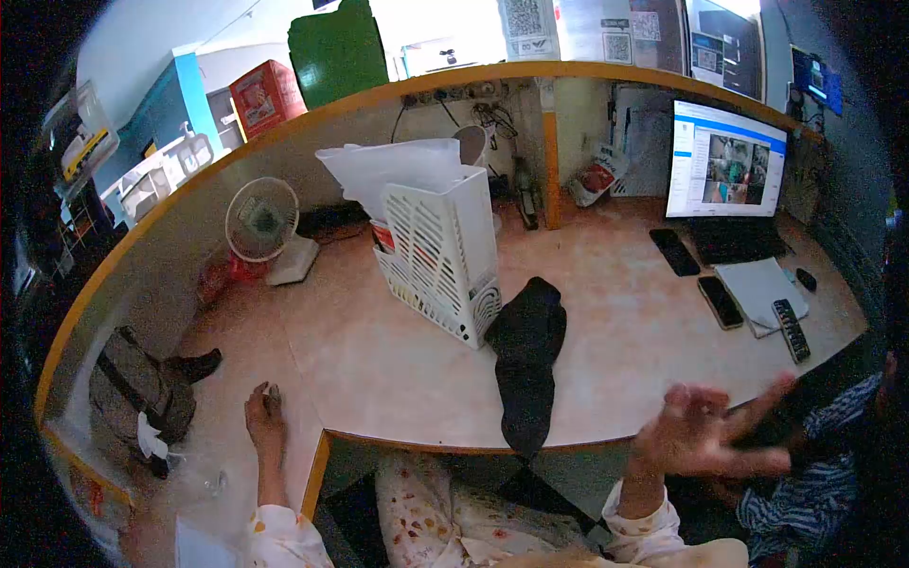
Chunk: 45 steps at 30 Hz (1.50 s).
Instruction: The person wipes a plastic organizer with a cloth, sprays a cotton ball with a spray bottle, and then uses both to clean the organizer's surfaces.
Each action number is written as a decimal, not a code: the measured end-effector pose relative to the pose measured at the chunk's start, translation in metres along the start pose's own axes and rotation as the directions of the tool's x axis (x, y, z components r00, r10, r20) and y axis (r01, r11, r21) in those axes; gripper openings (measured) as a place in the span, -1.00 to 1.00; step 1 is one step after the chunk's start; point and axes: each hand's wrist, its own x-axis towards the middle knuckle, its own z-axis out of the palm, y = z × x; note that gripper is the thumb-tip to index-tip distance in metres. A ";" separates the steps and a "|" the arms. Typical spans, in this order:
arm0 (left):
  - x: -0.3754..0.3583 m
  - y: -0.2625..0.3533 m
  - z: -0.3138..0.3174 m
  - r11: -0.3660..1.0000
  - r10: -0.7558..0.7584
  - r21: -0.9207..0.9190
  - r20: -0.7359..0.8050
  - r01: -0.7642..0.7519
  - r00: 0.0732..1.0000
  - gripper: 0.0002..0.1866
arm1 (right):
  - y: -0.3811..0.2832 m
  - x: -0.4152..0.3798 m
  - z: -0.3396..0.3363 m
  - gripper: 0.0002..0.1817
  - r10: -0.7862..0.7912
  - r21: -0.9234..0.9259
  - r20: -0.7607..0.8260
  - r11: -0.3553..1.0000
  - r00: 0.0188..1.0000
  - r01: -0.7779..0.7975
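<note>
My left hand [266, 417] rests on the left part of the desk, its fingers curled; whether anything is between them is too small to tell. Raised near the desk's front edge, my right hand [712, 431] is spread and slightly blurred, holding nothing. Between the hands a black cloth-like item [530, 364] lies on the desk, its lower end at the front edge. It lies beside a white slotted file holder [440, 256], which stands upright with papers [393, 170] sticking out of its top.
A small fan [262, 220] and a dark bag [142, 388] are at the left. On the right are a laptop [727, 166], phones [721, 303], a notepad [757, 289] and a remote [791, 331]. A person in striped clothing [814, 473] is close by at the lower right.
</note>
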 end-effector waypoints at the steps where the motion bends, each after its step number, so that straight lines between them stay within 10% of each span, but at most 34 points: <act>1: 0.000 0.004 -0.004 1.000 0.007 0.030 -0.027 -0.006 1.000 -0.72 | -0.002 -0.001 -0.007 -0.06 -0.011 0.000 -0.029 1.000 1.000 0.011; 6: 0.010 0.072 -0.028 0.956 -0.158 -0.269 -0.151 0.114 0.976 -0.72 | 0.024 -0.037 -0.057 -0.57 0.481 -0.214 0.265 0.874 0.835 -0.436; 8: 0.001 0.100 -0.035 0.942 -0.177 -0.313 -0.157 0.121 0.972 -0.71 | 0.032 -0.035 -0.012 -0.65 0.266 -0.313 0.430 0.940 0.863 -0.134; 13: -0.051 0.168 -0.045 0.896 -0.105 -0.439 -0.062 0.067 0.993 -0.69 | 0.032 -0.113 0.013 -0.37 0.687 -0.312 0.675 0.596 0.269 -0.740; 15: -0.069 0.194 -0.048 0.875 -0.056 -0.482 -0.029 0.035 0.998 -0.68 | 0.007 -0.133 0.013 -0.48 0.325 -0.096 0.821 0.890 0.470 -0.446; 18: -0.082 0.222 -0.055 0.868 0.097 -0.486 -0.030 -0.099 0.995 -0.67 | -0.019 -0.124 0.022 -0.64 0.072 0.104 0.924 0.898 0.375 -0.427; 20: -0.078 0.226 -0.056 0.863 0.194 -0.464 -0.062 -0.201 0.979 -0.66 | -0.015 -0.112 0.032 -0.73 0.122 0.067 0.898 0.911 0.422 -0.406; 24: -0.064 0.240 -0.072 0.720 -0.063 -0.688 0.074 0.097 0.995 -0.63 | -0.009 -0.092 0.035 -0.75 0.230 -0.011 0.872 0.891 0.432 -0.454; 32: -0.083 0.286 -0.091 0.344 0.028 -0.896 0.308 0.280 0.951 -0.73 | -0.050 -0.107 0.022 -0.61 0.322 -0.143 0.945 0.574 0.062 -0.806; 40: -0.099 0.277 -0.097 0.346 0.112 -0.911 0.277 0.224 0.954 -0.74 | -0.050 -0.132 0.008 -0.68 0.407 -0.074 0.901 0.487 0.152 -0.870; 45: -0.109 0.275 -0.105 0.256 -0.094 -0.861 0.429 0.439 0.898 -0.71 | -0.059 -0.144 0.006 -0.69 0.441 -0.065 0.869 0.553 0.226 -0.831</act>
